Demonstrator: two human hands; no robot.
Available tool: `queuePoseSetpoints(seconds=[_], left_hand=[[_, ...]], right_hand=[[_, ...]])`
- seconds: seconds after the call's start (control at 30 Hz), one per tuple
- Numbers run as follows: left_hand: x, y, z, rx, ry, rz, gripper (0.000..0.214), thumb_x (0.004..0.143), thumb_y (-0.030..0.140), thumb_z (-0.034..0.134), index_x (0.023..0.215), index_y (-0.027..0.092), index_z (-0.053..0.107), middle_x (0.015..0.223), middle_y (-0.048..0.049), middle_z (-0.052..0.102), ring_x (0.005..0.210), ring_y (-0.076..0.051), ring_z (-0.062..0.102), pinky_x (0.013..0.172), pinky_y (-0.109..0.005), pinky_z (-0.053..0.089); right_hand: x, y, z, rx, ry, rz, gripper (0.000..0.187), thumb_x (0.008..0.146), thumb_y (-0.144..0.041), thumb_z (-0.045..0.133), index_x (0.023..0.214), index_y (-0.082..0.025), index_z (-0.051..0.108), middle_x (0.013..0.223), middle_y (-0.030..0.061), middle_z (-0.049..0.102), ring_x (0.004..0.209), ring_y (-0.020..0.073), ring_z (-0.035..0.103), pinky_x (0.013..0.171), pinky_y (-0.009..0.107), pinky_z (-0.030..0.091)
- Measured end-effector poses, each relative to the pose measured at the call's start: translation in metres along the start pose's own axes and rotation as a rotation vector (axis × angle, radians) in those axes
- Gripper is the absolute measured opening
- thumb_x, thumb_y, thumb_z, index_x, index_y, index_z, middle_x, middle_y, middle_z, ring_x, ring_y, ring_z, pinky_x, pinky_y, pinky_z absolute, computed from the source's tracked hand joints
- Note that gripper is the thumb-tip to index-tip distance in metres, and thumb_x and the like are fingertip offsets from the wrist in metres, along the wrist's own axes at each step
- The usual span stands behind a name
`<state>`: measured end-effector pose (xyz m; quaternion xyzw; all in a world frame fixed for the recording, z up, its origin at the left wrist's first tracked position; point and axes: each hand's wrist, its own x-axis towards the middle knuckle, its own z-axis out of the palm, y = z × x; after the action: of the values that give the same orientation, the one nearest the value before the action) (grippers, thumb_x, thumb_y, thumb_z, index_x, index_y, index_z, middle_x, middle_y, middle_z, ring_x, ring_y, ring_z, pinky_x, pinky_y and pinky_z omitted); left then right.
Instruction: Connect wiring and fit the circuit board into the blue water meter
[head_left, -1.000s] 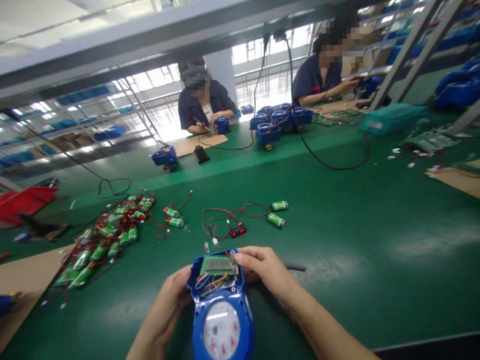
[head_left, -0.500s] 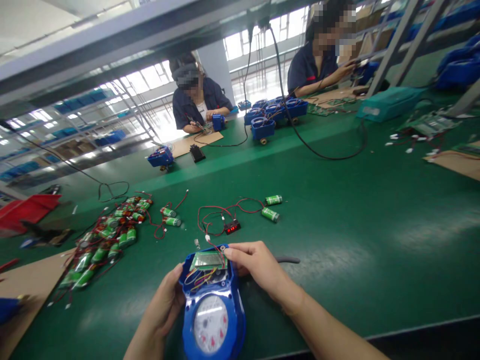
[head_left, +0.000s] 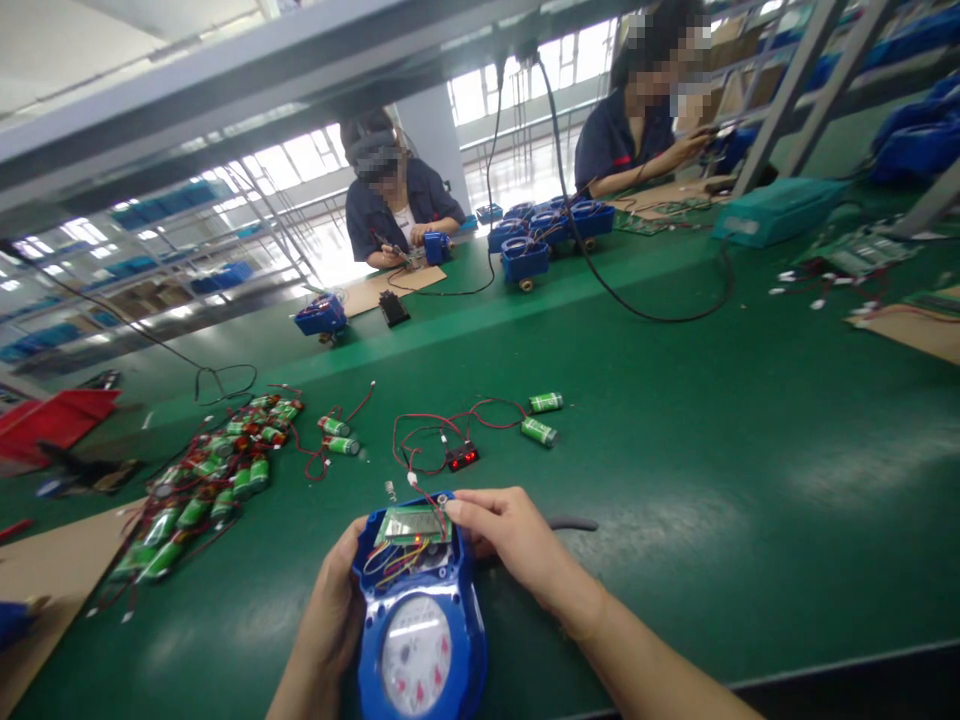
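Observation:
A blue water meter (head_left: 420, 620) with a white dial lies on the green bench in front of me, its top open on a small green circuit board (head_left: 411, 524) and coloured wires. My left hand (head_left: 330, 610) grips the meter's left side, fingers wrapped round the housing. My right hand (head_left: 510, 540) holds the upper right corner, its forefinger pressed on the board's edge. A red and black lead runs from the meter to a small black tester (head_left: 463, 458) with red lit digits and on to two green batteries (head_left: 541, 418).
A heap of green wired batteries (head_left: 214, 480) lies at the left beside a cardboard sheet (head_left: 52, 570). Two more batteries (head_left: 337, 435) sit near the middle. Two seated people work across the bench, with several blue meters (head_left: 540, 235) between them. Boards and wires lie at the right.
The view has shifted slightly and the meter sits a little lower and further left in it. A small red light now shows on the board. Both hands keep their grip.

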<state>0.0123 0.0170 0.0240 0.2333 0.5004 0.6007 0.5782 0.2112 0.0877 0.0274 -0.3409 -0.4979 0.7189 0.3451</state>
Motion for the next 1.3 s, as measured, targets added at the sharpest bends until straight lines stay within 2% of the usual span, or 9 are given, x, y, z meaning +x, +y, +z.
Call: queuePoseSetpoints(seconds=[0.23, 0.37, 0.6, 0.77, 0.93, 1.3], left_hand=[[0.0036, -0.0013, -0.0073, 0.007, -0.074, -0.01, 0.043, 0.076, 0.05, 0.072, 0.103, 0.017, 0.067, 0.089, -0.0086, 0.074, 0.084, -0.029, 0.07, 0.082, -0.041, 0.055], [0.0022, 0.0001, -0.0048, 0.016, -0.033, -0.013, 0.044, 0.075, 0.05, 0.073, 0.104, 0.018, 0.067, 0.091, -0.0083, 0.074, 0.083, -0.028, 0.07, 0.084, -0.041, 0.054], [0.0027, -0.0005, -0.0072, 0.02, -0.038, -0.021, 0.042, 0.077, 0.049, 0.07, 0.106, 0.018, 0.065, 0.086, -0.0072, 0.073, 0.077, -0.023, 0.069, 0.073, -0.032, 0.054], [0.0029, -0.0004, -0.0071, 0.027, -0.019, -0.037, 0.045, 0.076, 0.051, 0.072, 0.107, 0.019, 0.064, 0.086, -0.0069, 0.073, 0.08, -0.025, 0.069, 0.073, -0.033, 0.054], [0.0013, 0.0008, -0.0044, 0.016, -0.007, -0.054, 0.047, 0.073, 0.051, 0.074, 0.107, 0.02, 0.063, 0.091, -0.0079, 0.074, 0.084, -0.027, 0.07, 0.075, -0.034, 0.055], [0.0029, -0.0021, -0.0087, -0.002, -0.025, -0.039, 0.042, 0.079, 0.047, 0.069, 0.11, 0.019, 0.061, 0.089, -0.009, 0.074, 0.081, -0.026, 0.07, 0.073, -0.034, 0.055]], right_hand=[[-0.002, -0.0002, -0.0008, -0.017, 0.004, -0.005, 0.035, 0.082, -0.048, 0.064, 0.087, -0.015, 0.074, 0.068, 0.0011, 0.06, 0.059, 0.0123, 0.049, 0.057, 0.023, 0.039], [-0.0034, -0.0005, -0.0011, -0.014, 0.0, -0.013, 0.035, 0.083, -0.048, 0.064, 0.087, -0.015, 0.074, 0.069, 0.0012, 0.061, 0.06, 0.0127, 0.049, 0.057, 0.024, 0.04], [-0.0047, -0.0047, -0.0001, -0.046, 0.006, -0.047, 0.036, 0.084, -0.048, 0.064, 0.085, -0.015, 0.075, 0.064, -0.0002, 0.055, 0.058, 0.0119, 0.043, 0.054, 0.023, 0.033], [-0.0045, -0.0048, 0.0, -0.036, 0.0, -0.027, 0.039, 0.082, -0.052, 0.064, 0.089, -0.015, 0.076, 0.07, 0.0025, 0.061, 0.063, 0.0152, 0.049, 0.057, 0.025, 0.039], [-0.0045, -0.003, -0.0006, -0.007, -0.018, -0.039, 0.035, 0.084, -0.048, 0.064, 0.089, -0.016, 0.075, 0.072, 0.0012, 0.06, 0.065, 0.0137, 0.048, 0.057, 0.023, 0.036], [-0.0051, -0.006, 0.0006, -0.009, -0.021, -0.032, 0.036, 0.084, -0.048, 0.064, 0.087, -0.014, 0.075, 0.072, 0.0024, 0.059, 0.066, 0.0149, 0.049, 0.06, 0.025, 0.04]])
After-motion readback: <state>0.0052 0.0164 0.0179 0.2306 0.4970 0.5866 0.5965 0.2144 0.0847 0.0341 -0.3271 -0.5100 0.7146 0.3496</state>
